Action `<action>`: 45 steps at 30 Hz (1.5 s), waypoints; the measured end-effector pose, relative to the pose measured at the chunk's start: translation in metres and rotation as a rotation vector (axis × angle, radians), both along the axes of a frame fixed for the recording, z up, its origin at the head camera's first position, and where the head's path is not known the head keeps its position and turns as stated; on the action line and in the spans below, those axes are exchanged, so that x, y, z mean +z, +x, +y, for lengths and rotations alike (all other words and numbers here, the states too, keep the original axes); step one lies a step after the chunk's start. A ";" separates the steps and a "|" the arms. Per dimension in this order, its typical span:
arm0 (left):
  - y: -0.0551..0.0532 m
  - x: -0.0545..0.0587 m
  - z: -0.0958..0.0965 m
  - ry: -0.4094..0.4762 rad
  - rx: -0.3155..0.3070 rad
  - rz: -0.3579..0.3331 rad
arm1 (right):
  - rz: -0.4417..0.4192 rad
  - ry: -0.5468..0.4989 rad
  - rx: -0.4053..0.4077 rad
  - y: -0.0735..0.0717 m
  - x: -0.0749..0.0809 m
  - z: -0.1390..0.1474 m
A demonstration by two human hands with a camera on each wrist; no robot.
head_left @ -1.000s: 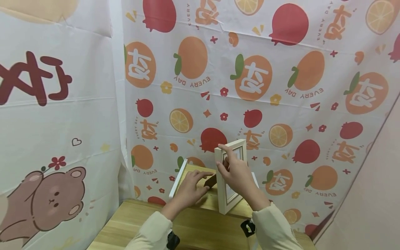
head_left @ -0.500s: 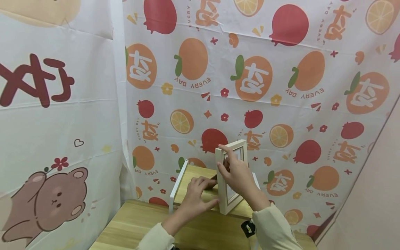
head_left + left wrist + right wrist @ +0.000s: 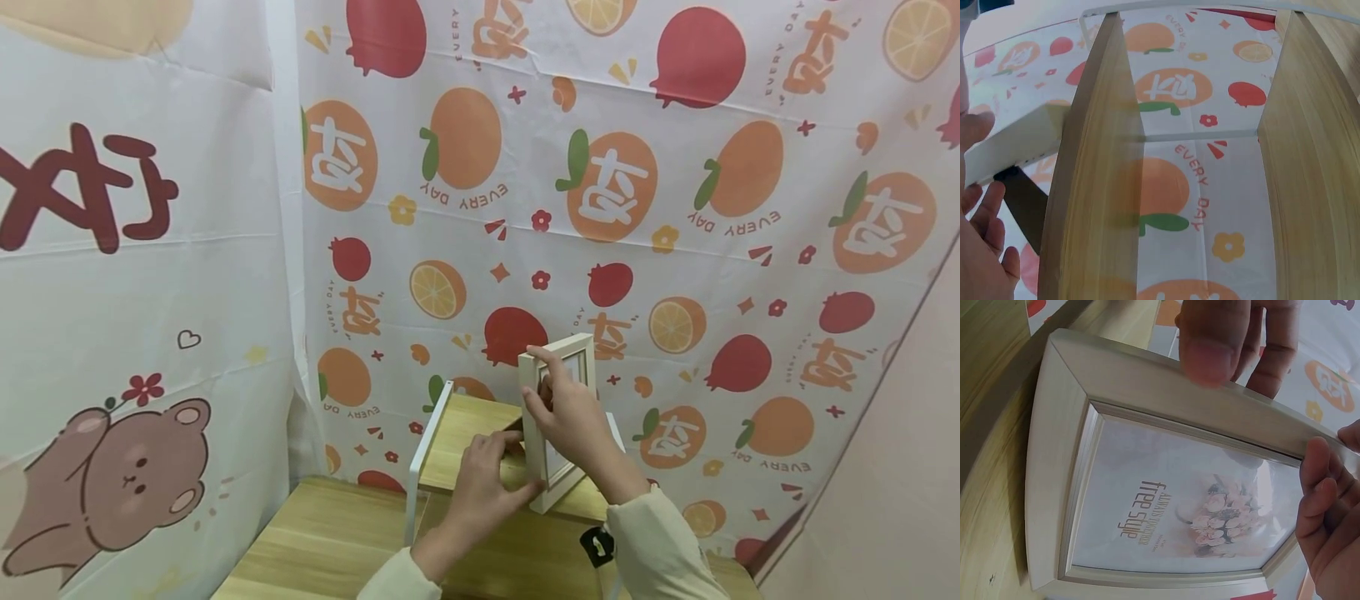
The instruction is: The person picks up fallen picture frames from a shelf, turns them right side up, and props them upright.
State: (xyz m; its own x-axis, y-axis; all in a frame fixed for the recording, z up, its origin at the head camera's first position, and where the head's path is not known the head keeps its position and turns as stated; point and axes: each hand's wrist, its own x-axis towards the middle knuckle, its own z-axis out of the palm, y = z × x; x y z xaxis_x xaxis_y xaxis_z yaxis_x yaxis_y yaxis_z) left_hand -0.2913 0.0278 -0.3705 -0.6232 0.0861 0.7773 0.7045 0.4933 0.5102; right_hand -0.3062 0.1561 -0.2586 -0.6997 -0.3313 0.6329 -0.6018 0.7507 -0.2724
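Observation:
A cream picture frame (image 3: 533, 467) stands upright on a small wooden shelf (image 3: 467, 421) in the head view. My right hand (image 3: 576, 421) grips its upper part, with the index finger along the top corner. My left hand (image 3: 486, 482) holds the lower side edge, thumb on the edge and fingers behind. In the left wrist view, those fingers (image 3: 988, 215) are close to the dark back stand (image 3: 1025, 209), which angles away from the frame; I cannot tell whether they touch it. A picture of pink flowers (image 3: 1216, 515) with lettering shows inside the frame in the right wrist view.
The shelf has white metal side bars (image 3: 412, 492) and rests on a wooden table (image 3: 322, 533). A fruit-patterned cloth (image 3: 480, 208) hangs behind, and a bear-printed cloth (image 3: 232, 333) hangs at left. A black strap piece (image 3: 597, 546) shows by the right sleeve.
My left hand has gone from the dark back stand to the frame's lower edge, its thumb moving right and down onto it. The right hand and the frame have stayed almost still.

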 end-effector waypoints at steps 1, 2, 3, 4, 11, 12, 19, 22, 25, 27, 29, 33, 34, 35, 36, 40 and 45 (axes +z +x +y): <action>0.001 0.000 0.002 -0.003 0.017 -0.008 | 0.000 0.001 -0.001 0.000 0.000 0.000; 0.002 0.000 0.003 -0.005 0.036 -0.015 | 0.004 0.006 -0.002 0.000 0.000 0.000; 0.003 0.000 0.004 -0.009 0.056 -0.020 | 0.005 0.012 -0.004 0.001 0.000 0.000; 0.003 0.001 0.005 -0.011 0.072 -0.023 | 0.005 0.017 -0.005 0.001 0.001 0.000; 0.006 0.002 0.008 -0.022 0.109 -0.024 | -0.001 0.035 -0.020 0.004 0.002 -0.001; 0.006 0.002 0.008 -0.021 0.108 -0.028 | 0.000 0.042 -0.022 0.003 0.003 -0.001; 0.007 0.004 0.004 -0.005 0.104 -0.079 | 0.022 0.131 -0.018 0.001 0.009 0.000; 0.006 0.005 0.001 -0.002 0.081 -0.108 | 0.015 0.176 -0.025 0.000 0.012 0.001; 0.005 0.006 -0.002 0.001 0.052 -0.146 | 0.040 0.245 -0.051 -0.001 0.015 0.002; 0.004 0.007 -0.004 0.004 0.029 -0.176 | 0.056 0.286 -0.066 -0.002 0.016 0.004; 0.003 0.008 -0.007 0.002 0.012 -0.203 | 0.056 0.314 -0.077 -0.003 0.018 0.005; 0.001 0.009 -0.011 -0.003 -0.014 -0.241 | 0.032 0.343 -0.092 -0.004 0.020 0.006; 0.001 0.010 -0.012 -0.004 -0.021 -0.248 | 0.027 0.347 -0.096 -0.004 0.021 0.006; 0.001 0.010 -0.013 -0.003 -0.029 -0.255 | 0.028 0.353 -0.102 -0.004 0.021 0.006; 0.001 0.011 -0.014 -0.002 -0.037 -0.264 | 0.030 0.360 -0.110 -0.004 0.021 0.006; -0.002 0.011 -0.018 0.012 -0.083 -0.313 | 0.019 0.366 -0.128 -0.006 0.024 0.007; -0.005 0.013 -0.023 0.035 -0.143 -0.374 | 0.025 0.366 -0.185 -0.011 0.028 0.015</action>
